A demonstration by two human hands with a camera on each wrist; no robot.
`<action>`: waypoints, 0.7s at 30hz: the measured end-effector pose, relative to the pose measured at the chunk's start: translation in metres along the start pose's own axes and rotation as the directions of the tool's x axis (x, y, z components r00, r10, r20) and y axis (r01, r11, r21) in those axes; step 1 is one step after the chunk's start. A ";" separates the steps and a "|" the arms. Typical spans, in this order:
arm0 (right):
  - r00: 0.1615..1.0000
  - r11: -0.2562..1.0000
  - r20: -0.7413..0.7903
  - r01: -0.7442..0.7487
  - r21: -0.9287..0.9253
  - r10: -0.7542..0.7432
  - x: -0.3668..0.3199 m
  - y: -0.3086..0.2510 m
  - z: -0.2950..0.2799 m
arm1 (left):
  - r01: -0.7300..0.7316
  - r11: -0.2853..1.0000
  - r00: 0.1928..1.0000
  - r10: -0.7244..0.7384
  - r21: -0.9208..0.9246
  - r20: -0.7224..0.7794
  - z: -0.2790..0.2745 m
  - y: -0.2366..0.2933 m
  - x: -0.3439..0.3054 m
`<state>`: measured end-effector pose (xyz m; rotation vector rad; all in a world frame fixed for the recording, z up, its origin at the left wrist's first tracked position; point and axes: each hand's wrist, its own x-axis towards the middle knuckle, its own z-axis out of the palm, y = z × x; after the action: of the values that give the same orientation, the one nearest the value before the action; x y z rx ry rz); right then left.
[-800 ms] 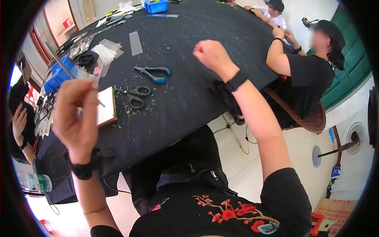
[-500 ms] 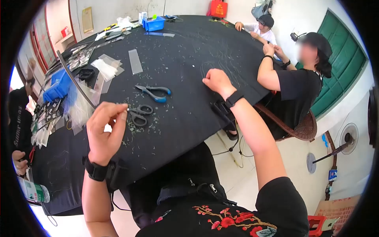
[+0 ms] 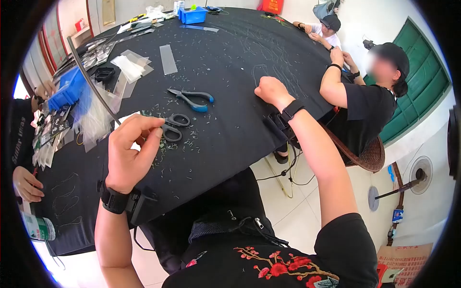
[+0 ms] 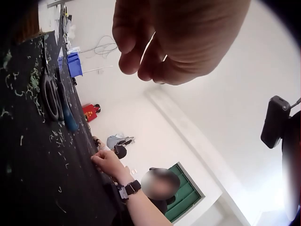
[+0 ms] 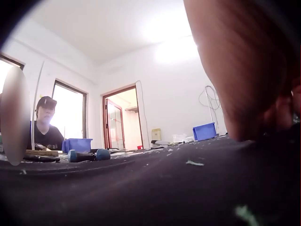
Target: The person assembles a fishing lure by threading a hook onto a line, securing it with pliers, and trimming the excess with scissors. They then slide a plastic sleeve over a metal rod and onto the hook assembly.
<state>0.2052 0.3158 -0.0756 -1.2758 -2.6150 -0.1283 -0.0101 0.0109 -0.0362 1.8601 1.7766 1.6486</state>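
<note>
Left hand (image 3: 132, 156), fingertips pinched, and right hand (image 3: 274, 91), fingers curled, work apart; can't tell what's held. Blue-handled metal pliers (image 3: 181, 94) lie between, seemingly for easy reach.

the head view looks down on the table (image 3: 225, 137), shared by the tilted left-wrist and low, close right-wrist views.

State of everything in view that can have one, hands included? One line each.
Left hand: thumb and finger pinched together, anything held unclear
Right hand: fingers curled, contents hidden
Scissors: lying flat, blade opening unclear
Pliers: lying flat, handles spread
Far blue bin: upright, open-topped
Red door: open
Green door: looks shut
</note>
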 end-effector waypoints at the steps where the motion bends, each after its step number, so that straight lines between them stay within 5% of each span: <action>1: 0.999 0.999 0.035 -0.011 0.044 0.009 0.003 0.004 0.004 | -0.011 1.000 1.000 0.011 0.003 0.009 0.000 0.000 0.000; 7: 1.000 0.963 -0.023 0.011 0.269 -0.005 0.004 0.013 -0.007 | -0.010 1.000 0.998 0.008 0.019 0.067 0.004 -0.006 -0.003; 9: 0.999 0.856 0.000 -0.046 0.515 0.054 -0.002 0.011 -0.022 | -0.014 1.000 0.997 0.014 0.001 0.076 0.006 -0.010 -0.003; 14: 0.979 0.859 -0.124 0.201 0.471 -0.160 -0.024 -0.035 -0.080 | -0.027 0.999 0.997 0.026 0.026 0.066 0.003 -0.007 0.000; 16: 0.877 0.780 -0.209 0.481 0.400 -0.433 -0.035 -0.062 -0.100 | -0.050 0.999 0.998 0.051 0.019 -0.022 0.004 -0.011 0.000; 17: 0.872 0.764 -0.190 0.487 0.424 -0.451 -0.039 -0.075 -0.109 | -0.022 1.000 0.998 0.023 0.009 -0.057 0.003 -0.013 0.002; 19: 0.661 0.604 -0.314 0.750 0.269 -0.682 -0.047 -0.104 -0.121 | -0.025 0.990 0.988 0.003 -0.140 -0.155 0.004 -0.009 0.006; 21: 0.576 0.519 -0.358 0.817 0.250 -0.735 -0.053 -0.134 -0.136 | -0.068 0.978 0.982 0.030 -0.198 -0.188 -0.007 0.004 0.017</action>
<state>0.1540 0.1685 0.0461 0.1377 -2.6122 0.1152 -0.0169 0.0182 -0.0199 1.7256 1.5610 1.9959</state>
